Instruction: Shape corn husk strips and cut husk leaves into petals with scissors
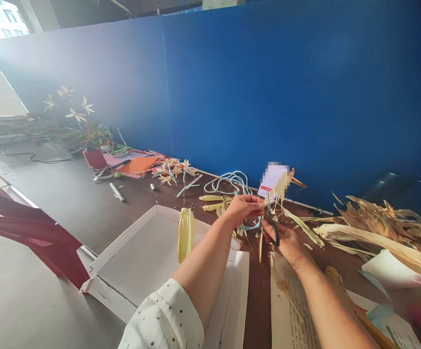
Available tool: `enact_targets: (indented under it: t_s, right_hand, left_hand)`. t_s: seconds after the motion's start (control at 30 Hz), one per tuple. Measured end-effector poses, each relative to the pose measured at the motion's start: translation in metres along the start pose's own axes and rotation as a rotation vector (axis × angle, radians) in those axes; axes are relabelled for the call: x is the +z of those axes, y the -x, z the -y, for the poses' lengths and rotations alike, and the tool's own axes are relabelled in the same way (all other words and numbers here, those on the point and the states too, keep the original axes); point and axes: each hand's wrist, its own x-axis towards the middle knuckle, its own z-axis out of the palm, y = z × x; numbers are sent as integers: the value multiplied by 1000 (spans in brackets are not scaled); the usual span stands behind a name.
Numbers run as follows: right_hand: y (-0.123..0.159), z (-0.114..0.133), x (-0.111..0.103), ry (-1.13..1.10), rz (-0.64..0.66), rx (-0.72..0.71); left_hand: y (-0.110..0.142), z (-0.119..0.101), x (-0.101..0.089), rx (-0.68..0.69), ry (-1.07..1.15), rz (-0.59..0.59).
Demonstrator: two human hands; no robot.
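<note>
My left hand [245, 209] is closed, its fingers pinching a pale strip of dried corn husk [279, 191] that fans out to the upper right. Just below it, my right hand [285, 242] grips a pair of scissors [275, 231] by the dark handles. The scissor blades point up and lie close beside the husk; whether they touch it I cannot tell. Behind the husk, a phone [268, 180] with a lit screen leans near the blue partition. Several yellowish husk pieces [212, 198] lie left of my left hand.
A shallow white box lid [148, 252] sits at left, with a yellow-green husk [186, 235] on it. Along the blue partition [268, 87] lie a pale blue cord [228, 180], husk flowers [172, 170] and coloured paper [137, 165]. Heaped husks [381, 218] and a white bowl [396, 269] are at right.
</note>
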Motion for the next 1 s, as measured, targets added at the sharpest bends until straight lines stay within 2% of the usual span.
enact_targets:
  t_s: [0.23,0.7,0.9,1.0]
  right_hand:
    - [-5,-12,-2,-1,112,-19]
    - [7,12,-2,41,10,-44]
    - [6,11,1,46,-40,15]
    - [7,10,3,85,-94,-78]
  left_hand:
    - [2,-3,3,27,-8,-48]
    - [0,1,5,12,5,-73]
    - [0,1,4,-15,-25,-63]
    - [-2,2,3,-13,-37,-74]
